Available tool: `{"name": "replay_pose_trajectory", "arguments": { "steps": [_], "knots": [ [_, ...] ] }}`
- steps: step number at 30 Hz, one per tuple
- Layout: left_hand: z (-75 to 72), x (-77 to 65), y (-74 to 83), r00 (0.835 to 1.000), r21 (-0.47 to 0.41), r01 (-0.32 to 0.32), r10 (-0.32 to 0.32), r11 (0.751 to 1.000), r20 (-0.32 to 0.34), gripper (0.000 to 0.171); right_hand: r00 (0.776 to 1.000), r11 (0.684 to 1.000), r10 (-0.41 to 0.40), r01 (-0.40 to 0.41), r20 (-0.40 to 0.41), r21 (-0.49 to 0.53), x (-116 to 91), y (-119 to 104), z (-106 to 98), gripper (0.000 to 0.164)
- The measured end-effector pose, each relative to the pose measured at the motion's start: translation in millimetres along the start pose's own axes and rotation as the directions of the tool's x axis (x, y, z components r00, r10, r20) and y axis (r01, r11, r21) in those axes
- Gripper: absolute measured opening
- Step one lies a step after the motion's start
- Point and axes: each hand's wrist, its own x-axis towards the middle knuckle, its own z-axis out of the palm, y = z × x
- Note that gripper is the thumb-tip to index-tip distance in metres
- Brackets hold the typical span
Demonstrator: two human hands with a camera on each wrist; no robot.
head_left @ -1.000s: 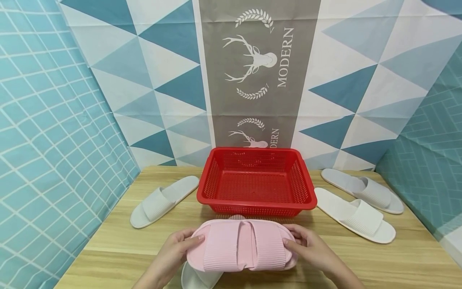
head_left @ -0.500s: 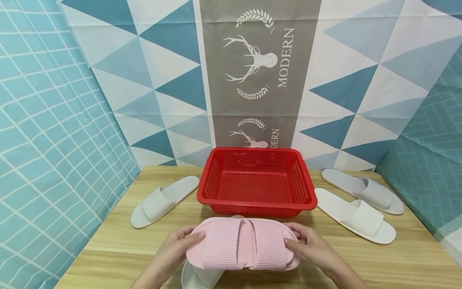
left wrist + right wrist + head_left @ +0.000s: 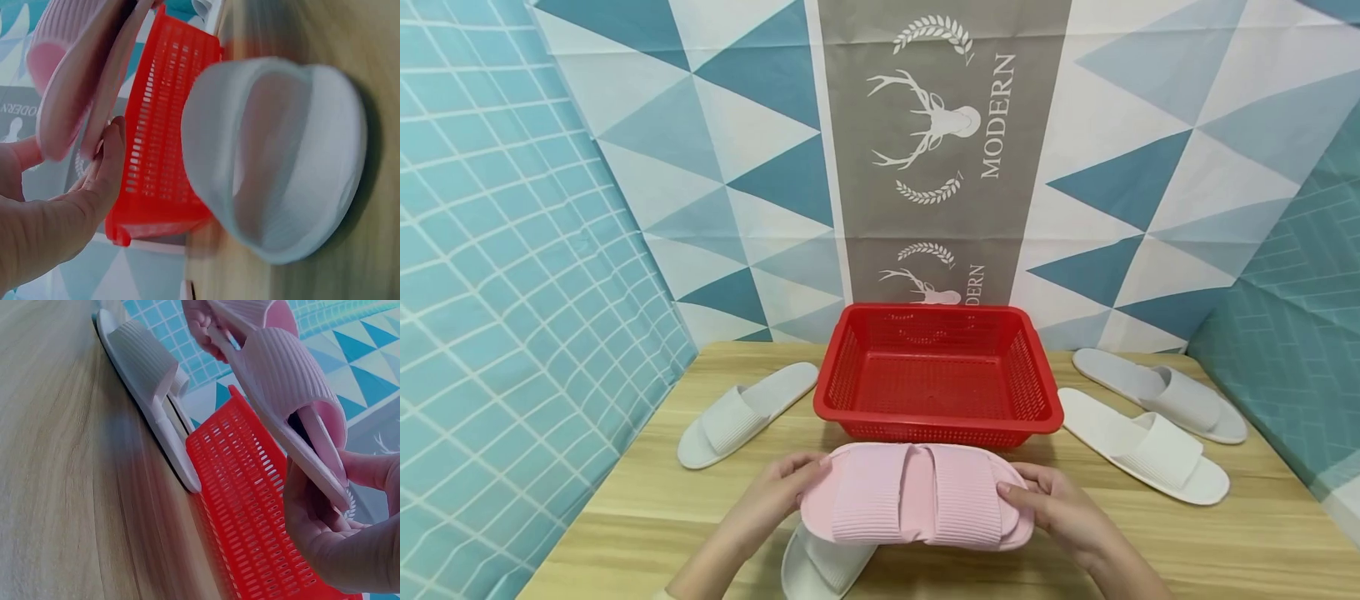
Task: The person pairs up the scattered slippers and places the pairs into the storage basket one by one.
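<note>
The head view is lit brightly and evenly, and the pink slippers [image 3: 917, 496] between the left grip [image 3: 771, 504] and right grip [image 3: 1063, 508] are shown clearly. A soft shadow is cast on the tabletop [image 3: 955, 575] below them. In the left wrist view, the white slipper [image 3: 215, 134] near the left grip is blurred, and its far edge is darkly shadowed. Beside the right grip, the wood is tinted red by the basket [image 3: 244, 500].

Basket [image 3: 936, 427] on table [image 3: 647, 508] | slipper pair [image 3: 917, 496] before basket | lone slipper [image 3: 737, 421] left | two slippers [image 3: 1161, 454] right | another slipper [image 3: 827, 562] below pair
</note>
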Motion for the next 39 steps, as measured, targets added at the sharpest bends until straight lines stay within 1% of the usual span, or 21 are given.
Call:
{"name": "replay_pose_trajectory", "arguments": {
  "steps": [2, 5, 7, 9, 12, 13, 15, 17, 20, 25, 28, 33, 39],
  "knots": [
    [-3.2, 3.5, 3.1, 1.0, 0.008, -0.011, 0.011, 1.0, -0.012, 0.053, 1.0, 1.0, 0.011, -0.011, -0.01, 0.011, 0.0, 0.2, -1.6, 0.061],
    [-10.5, 10.4, 8.4, 0.998, -0.017, -0.055, 0.054, 0.998, -0.03, 0.052, 1.0, 1.0, 0.025, -0.024, -0.017, 0.014, -0.4, 0.1, -3.3, 0.059],
    [-16.0, 16.0, 12.2, 0.994, -0.027, -0.09, 0.088, 0.996, -0.071, 0.049, 0.999, 0.999, 0.032, -0.031, -0.024, 0.013, -1.0, -0.2, -4.0, 0.058],
    [-21.8, 22.9, 16.5, 0.986, -0.029, -0.113, 0.108, 0.993, -0.131, 0.045, 0.999, 0.999, 0.036, -0.036, -0.029, 0.007, -1.3, -0.6, -4.2, 0.057],
    [-30.8, 35.5, 22.4, 0.968, 0.008, -0.115, 0.114, 0.993, -0.222, 0.04, 0.998, 0.999, 0.043, -0.043, -0.045, -0.001, -1.6, -1.6, -4.8, 0.058],
    [-33.7, 39.9, 23.9, 0.964, 0.011, -0.114, 0.113, 0.993, -0.242, 0.039, 0.998, 0.999, 0.043, -0.043, -0.046, -0.003, -1.6, -1.9, -4.8, 0.059],
    [-39.7, 48.7, 26.0, 0.96, 0.011, -0.106, 0.105, 0.994, -0.258, 0.039, 0.998, 0.999, 0.04, -0.04, -0.044, -0.003, -1.6, -2.1, -5.0, 0.058],
    [-44.8, 57.5, 26.8, 0.961, -0.002, -0.094, 0.09, 0.996, -0.26, 0.04, 0.999, 0.999, 0.034, -0.034, -0.034, 0.003, -1.9, -2.1, -5.6, 0.056],
    [-50.0, 69.7, 26.9, 0.968, -0.027, -0.069, 0.061, 0.997, -0.245, 0.041, 1.0, 0.999, 0.019, -0.019, -0.008, 0.026, -2.5, -1.3, -6.8, 0.05],
    [-52.6, 87.3, 25.9, 0.977, -0.043, -0.02, 0.01, 0.999, -0.215, 0.046, 0.999, 0.997, -0.012, 0.008, 0.051, 0.073, -3.6, -0.3, -7.6, 0.032],
    [-52.6, 98.9, 25.2, 0.981, -0.076, -0.002, -0.013, 0.997, -0.194, 0.047, 0.998, 0.996, -0.005, -0.001, 0.067, 0.084, -3.6, -2.0, -7.3, 0.025],
    [-52.9, 116.0, 24.4, 0.986, -0.121, 0.017, -0.037, 0.992, -0.163, 0.048, 0.997, 0.996, 0.008, -0.015, 0.073, 0.087, -2.7, -6.7, -7.1, 0.023],
    [-53.0, 126.4, 20.2, 0.986, -0.143, 0.033, -0.055, 0.989, -0.154, 0.044, 0.996, 0.995, 0.008, -0.017, 0.094, 0.096, -2.6, -9.9, -8.5, 0.023]
  ]
}}
